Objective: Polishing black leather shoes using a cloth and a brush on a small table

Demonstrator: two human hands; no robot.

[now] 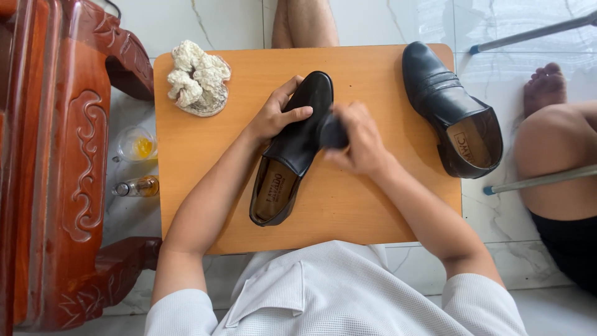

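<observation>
Head view looks down on a low orange table (348, 211) standing on pale marble floor, with carved red wooden furniture (56, 168) at the left. On the table, one black shoe (292, 149) lies at the middle, toe pointing away, and a second shoe (451, 109) rests apart near the right edge. A crumpled white rag (198, 78) sits at the far left corner. The left hand (277, 115) clasps the middle shoe around its vamp, thumb across the top, holding it down. The right hand (360, 140) is clenched on a small dark pad (333, 132), pressed against the shoe's side. By the look of it, the polishing of the first shoe is under way; going on calls for a firm hold and even strokes over the leather. On the floor left of the table stand a small glass (137, 144) and a little bottle (138, 186).
</observation>
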